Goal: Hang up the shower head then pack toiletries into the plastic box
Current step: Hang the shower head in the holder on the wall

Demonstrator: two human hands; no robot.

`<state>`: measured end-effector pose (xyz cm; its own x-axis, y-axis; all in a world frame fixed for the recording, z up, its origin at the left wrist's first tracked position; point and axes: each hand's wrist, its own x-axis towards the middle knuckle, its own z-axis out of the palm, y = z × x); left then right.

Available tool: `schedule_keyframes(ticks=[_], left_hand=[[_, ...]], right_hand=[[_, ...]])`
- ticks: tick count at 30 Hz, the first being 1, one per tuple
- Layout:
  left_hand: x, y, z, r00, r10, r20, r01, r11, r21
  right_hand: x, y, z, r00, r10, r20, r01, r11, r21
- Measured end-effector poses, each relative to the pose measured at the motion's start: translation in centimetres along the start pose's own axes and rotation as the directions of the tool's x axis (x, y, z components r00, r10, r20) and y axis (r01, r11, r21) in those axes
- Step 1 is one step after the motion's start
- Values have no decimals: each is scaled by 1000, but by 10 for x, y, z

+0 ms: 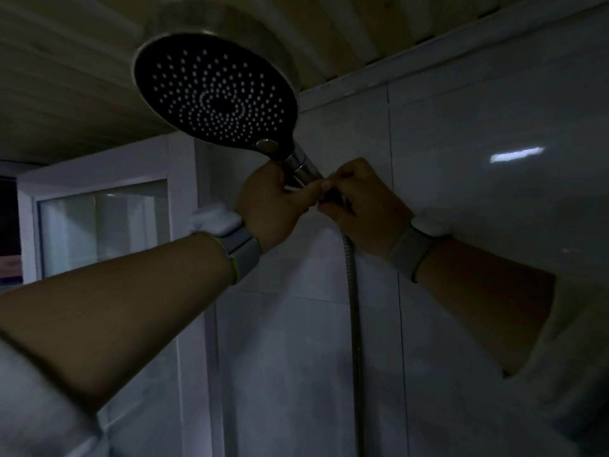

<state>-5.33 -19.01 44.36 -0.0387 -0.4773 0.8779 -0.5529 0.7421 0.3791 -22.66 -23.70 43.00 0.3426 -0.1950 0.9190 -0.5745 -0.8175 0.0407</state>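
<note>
A round shower head (216, 90) with a dark face and many small white nozzles is held high against the tiled wall, its face turned toward me. My left hand (273, 206) grips its chrome handle (301, 166) just below the head. My right hand (362, 206) is curled round the lower end of the handle, where the metal hose (354, 308) comes out and hangs straight down. A wall holder is hidden behind my hands. The plastic box and toiletries are not in view.
Glossy grey wall tiles (478, 127) fill the right side, under a ribbed ceiling (66, 77). A white-framed window or door (99, 222) stands at the left. The room is dim.
</note>
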Motion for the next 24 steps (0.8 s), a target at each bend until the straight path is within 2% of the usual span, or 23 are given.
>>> schedule_keyframes(ticks=[2, 3, 6, 8, 13, 18, 21, 24], left_hand=[[-1, -2, 3, 998, 26, -53, -23, 998, 56], [0, -2, 2, 999, 28, -36, -27, 998, 49], [7, 1, -11, 989, 7, 145, 0, 999, -49], [9, 3, -16, 978, 13, 208, -8, 1000, -27], [1, 5, -8, 994, 56, 98, -53, 998, -30], [4, 5, -10, 989, 79, 122, -83, 996, 25], [4, 2, -14, 978, 54, 200, -77, 991, 107], [3, -14, -18, 946, -12, 325, -50, 982, 184]], right_hand=[[0, 1, -2, 1000, -11, 27, 11, 1000, -7], [1, 1, -3, 999, -8, 35, 9, 1000, -29], [2, -2, -2, 999, 39, -14, -39, 997, -71], [2, -2, 0, 998, 55, -30, -57, 996, -62], [3, -4, -6, 998, 37, 48, -33, 996, -77], [0, -11, -13, 992, 77, 102, -80, 997, 19], [-3, -19, -17, 985, 173, 17, -173, 973, 156], [-2, -25, -20, 985, 171, -28, -166, 978, 129]])
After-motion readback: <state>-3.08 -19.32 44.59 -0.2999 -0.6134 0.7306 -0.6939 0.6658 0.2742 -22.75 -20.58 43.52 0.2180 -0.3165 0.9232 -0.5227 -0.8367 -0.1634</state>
